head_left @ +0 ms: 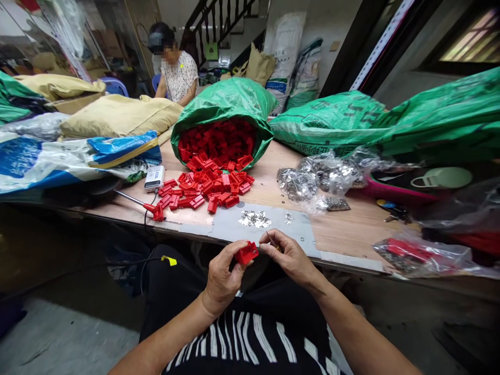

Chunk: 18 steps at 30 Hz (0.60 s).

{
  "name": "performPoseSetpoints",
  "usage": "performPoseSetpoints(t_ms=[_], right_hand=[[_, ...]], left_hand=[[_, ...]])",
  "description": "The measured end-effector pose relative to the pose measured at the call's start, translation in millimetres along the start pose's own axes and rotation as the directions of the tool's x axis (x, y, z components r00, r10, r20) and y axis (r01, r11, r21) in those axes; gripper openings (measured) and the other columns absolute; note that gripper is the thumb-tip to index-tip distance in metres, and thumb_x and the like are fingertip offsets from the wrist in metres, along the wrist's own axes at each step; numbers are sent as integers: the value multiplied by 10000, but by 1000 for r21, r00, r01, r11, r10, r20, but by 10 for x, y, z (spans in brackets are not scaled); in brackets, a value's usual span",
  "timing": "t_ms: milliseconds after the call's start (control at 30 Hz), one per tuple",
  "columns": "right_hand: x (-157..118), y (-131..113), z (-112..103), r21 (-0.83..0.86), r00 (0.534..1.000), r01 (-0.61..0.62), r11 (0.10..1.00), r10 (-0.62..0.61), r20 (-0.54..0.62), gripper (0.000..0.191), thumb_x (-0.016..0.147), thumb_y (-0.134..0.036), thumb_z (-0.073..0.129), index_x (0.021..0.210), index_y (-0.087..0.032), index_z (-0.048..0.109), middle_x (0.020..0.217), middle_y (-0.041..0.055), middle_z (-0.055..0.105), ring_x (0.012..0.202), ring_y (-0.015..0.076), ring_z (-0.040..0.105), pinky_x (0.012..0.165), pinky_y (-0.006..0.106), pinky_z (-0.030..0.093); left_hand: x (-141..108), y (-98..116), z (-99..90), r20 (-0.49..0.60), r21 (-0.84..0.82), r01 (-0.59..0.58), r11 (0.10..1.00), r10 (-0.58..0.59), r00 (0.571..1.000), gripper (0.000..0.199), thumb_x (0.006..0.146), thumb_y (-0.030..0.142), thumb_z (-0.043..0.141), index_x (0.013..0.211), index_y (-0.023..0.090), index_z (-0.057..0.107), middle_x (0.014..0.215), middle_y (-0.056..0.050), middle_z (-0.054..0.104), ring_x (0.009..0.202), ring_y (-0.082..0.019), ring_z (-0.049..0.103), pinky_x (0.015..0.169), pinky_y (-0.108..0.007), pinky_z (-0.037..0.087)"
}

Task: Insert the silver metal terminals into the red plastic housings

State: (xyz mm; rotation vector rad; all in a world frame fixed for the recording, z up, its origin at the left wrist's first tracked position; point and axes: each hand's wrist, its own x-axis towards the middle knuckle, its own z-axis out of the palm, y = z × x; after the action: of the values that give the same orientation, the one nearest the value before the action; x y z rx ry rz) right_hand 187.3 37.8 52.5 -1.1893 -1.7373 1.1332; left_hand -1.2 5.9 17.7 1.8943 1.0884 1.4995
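My left hand [224,273] grips a small red plastic housing [247,253] between thumb and fingers, its hollow side turned up and to the right. Close beside it, my right hand [289,258] is closed in a pinch around a thin, dark metal tool [272,239], mostly covered by the fingers. The fingertips almost meet the housing. Just beyond both hands, a pile of small shiny metal pieces [254,219] lies on a grey sheet [300,229], with a smaller cluster [289,218] to its right. Many loose red housings [207,182] are heaped farther back.
A green sack [230,99] spills red housings onto the wooden table [265,192]. Clear bags of metal parts [299,182] lie to the right, and a white device [154,178] stands left. Across the table sits another person [177,75]. More sacks [121,114] line the back.
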Motion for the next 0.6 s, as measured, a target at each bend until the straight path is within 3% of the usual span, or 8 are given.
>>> performPoseSetpoints(t_ms=[200,433,500,600], right_hand=[[5,60,79,16,995,-28,999,26,92,198,866,-365,586,813,-197,494,714,-42,426,664,111,391,618,237,347],[-55,229,185,36,992,-45,998,40,116,189,863,-316,559,783,-205,429,732,-40,415,674,115,386,606,234,346],[-71,293,211,42,993,-61,997,56,106,204,857,-333,564,772,-205,430,725,-41,415,668,115,391,605,234,352],[-49,338,204,43,991,-87,995,82,106,227,836,-363,591,764,-203,447,712,-45,444,652,111,417,602,231,365]], left_hand=[[-26,7,4,24,39,-18,999,17,1000,381,832,104,596,1194,218,565,1135,-62,681,1068,-183,639,948,-310,518],[-92,-24,73,101,106,-138,985,127,987,417,841,51,536,1229,204,536,1135,-80,684,1124,-199,614,1026,-365,463],[-98,-36,77,120,74,-90,993,81,989,391,846,73,542,1212,210,548,1133,-74,684,1107,-197,621,1012,-354,468],[-94,-60,55,138,-14,111,994,-108,984,318,843,146,586,1154,211,585,1101,-65,689,1031,-194,646,932,-319,503]])
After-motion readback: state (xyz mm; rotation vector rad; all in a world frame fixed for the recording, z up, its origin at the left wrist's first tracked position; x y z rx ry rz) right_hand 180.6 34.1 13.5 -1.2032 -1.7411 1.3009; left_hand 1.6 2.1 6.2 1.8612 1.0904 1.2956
